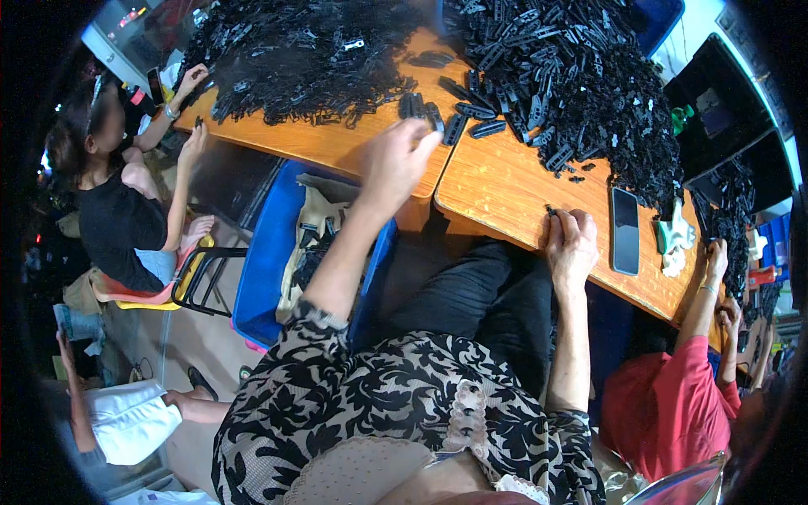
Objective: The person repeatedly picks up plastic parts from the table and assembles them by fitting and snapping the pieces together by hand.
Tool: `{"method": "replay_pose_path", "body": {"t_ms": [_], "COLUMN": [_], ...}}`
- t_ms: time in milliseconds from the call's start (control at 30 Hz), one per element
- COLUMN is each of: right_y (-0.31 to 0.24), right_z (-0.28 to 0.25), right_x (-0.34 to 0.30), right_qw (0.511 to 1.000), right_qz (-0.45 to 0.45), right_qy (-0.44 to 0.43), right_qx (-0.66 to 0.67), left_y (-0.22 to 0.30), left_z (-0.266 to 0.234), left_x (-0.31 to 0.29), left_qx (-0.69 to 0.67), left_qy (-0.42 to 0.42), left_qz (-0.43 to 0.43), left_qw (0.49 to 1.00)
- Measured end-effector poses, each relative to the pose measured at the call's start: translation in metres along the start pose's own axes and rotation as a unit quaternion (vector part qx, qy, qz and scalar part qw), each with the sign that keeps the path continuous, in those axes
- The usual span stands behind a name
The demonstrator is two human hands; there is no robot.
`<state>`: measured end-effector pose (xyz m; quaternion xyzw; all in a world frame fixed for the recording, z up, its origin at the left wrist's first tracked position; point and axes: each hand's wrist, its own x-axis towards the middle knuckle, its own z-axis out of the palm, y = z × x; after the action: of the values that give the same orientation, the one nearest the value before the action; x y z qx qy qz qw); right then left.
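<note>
My left hand [394, 167] is over the front edge of the wooden table, thumb and forefinger drawn together and slightly blurred. Its fingertips meet a few long, slotted black plastic pieces [411, 106]; whether one is between them is hidden. At the table edge to the right, my right hand [573, 244] is closed with its fingers curled. A small black plastic piece [551, 210] pokes out at its fingertips. Beyond my right hand lies a large heap of long black slotted pieces [539, 76]. Another heap of thinner black parts [311, 71] spreads at the far left.
A dark-screened phone [624, 231] and a white-green cloth-like item [675, 238] lie right of my right hand. A blue bin [263, 282] stands below the table at left. A person in black [122, 215] sits left; one in red [669, 400] works right.
</note>
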<state>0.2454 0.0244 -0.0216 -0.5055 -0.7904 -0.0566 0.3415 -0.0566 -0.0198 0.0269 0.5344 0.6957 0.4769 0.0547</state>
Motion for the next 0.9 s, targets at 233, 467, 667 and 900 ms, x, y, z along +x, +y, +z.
{"method": "replay_pose_path", "body": {"t_ms": [233, 467, 667, 900], "right_y": [-0.007, -0.009, -0.041, -0.079], "right_z": [-0.01, -0.013, -0.031, -0.038], "right_x": [0.004, 0.006, -0.003, -0.003], "right_qw": [0.997, 0.995, 0.908, 0.934], "right_qz": [0.029, 0.006, 0.17, -0.071], "right_qy": [-0.056, -0.066, -0.144, 0.118], "right_qx": [0.045, 0.079, 0.354, 0.329], "left_y": [-0.002, 0.005, 0.037, 0.044], "left_z": [0.064, 0.059, 0.044, 0.044], "left_x": [0.029, -0.019, -0.066, -0.086], "left_qx": [0.278, 0.001, -0.587, -0.675], "left_qy": [-0.014, -0.013, -0.253, -0.293], "left_qz": [0.084, 0.062, -0.228, -0.254], "left_qw": [0.957, 0.998, 0.735, 0.628]}}
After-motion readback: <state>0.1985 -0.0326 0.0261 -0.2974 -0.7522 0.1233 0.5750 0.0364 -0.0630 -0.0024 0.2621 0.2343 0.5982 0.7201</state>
